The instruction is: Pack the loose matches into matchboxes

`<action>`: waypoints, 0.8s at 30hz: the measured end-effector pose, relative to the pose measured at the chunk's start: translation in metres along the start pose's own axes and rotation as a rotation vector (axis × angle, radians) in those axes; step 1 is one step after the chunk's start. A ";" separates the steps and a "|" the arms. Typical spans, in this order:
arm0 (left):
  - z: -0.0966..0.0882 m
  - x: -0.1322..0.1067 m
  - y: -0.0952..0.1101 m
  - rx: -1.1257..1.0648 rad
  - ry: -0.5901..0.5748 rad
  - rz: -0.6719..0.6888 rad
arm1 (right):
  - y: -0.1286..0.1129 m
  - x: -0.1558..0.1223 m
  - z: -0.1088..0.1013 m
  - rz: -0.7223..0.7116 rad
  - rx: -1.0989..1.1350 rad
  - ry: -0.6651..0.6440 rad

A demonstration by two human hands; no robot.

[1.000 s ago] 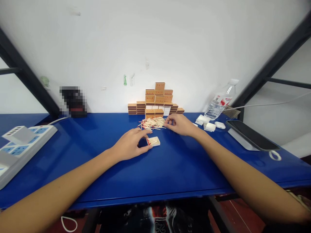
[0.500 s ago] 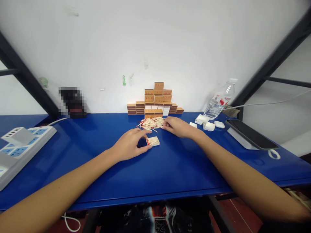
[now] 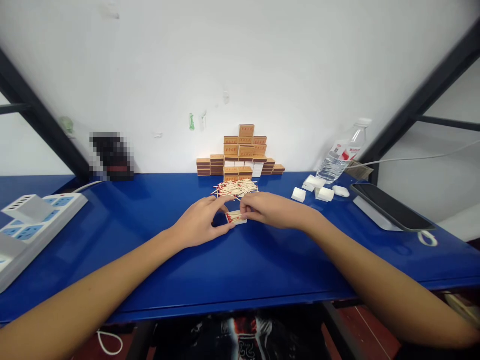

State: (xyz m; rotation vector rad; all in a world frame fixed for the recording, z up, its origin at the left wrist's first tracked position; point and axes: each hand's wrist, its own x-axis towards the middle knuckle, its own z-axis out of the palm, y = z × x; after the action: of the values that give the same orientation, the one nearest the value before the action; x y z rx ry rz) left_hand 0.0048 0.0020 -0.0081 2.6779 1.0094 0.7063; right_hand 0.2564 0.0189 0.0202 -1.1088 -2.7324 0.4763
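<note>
A small open matchbox tray [image 3: 235,218] with matches inside lies on the blue table [image 3: 240,260]. My left hand [image 3: 200,222] holds it from the left, thumb and forefinger pinched round its end. Over the tray's right side rests my right hand [image 3: 268,210], its fingers closed in a pinch; what they hold, if anything, is too small to make out. A loose pile of matches [image 3: 237,188] lies just behind both hands. Behind that pile, a stack of brown matchboxes [image 3: 242,152] stands against the wall.
Several white inner trays [image 3: 315,187] and a water bottle [image 3: 339,159] sit at the back right, beside a dark phone [image 3: 392,207] on a white stand. A white and blue power strip [image 3: 26,225] lies at the left edge. A blurred dark object [image 3: 112,156] stands by the wall.
My right hand has come back from the pile of matches to the tray held by my left hand. The left hand has stayed in place.
</note>
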 end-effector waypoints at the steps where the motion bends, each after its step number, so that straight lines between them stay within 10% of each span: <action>1: 0.000 0.000 0.000 0.002 -0.001 0.005 | 0.000 0.001 0.002 0.005 -0.006 0.010; 11: -0.001 0.000 -0.001 -0.012 -0.020 -0.011 | 0.011 -0.005 -0.020 0.040 0.151 0.101; 24: 0.000 0.000 0.000 -0.003 -0.022 0.009 | -0.006 0.008 0.008 -0.118 0.082 0.183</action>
State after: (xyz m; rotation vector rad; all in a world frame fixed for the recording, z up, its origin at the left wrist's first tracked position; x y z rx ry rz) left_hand 0.0049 0.0024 -0.0077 2.6830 0.9910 0.6784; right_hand 0.2447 0.0181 0.0152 -0.9168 -2.5767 0.4427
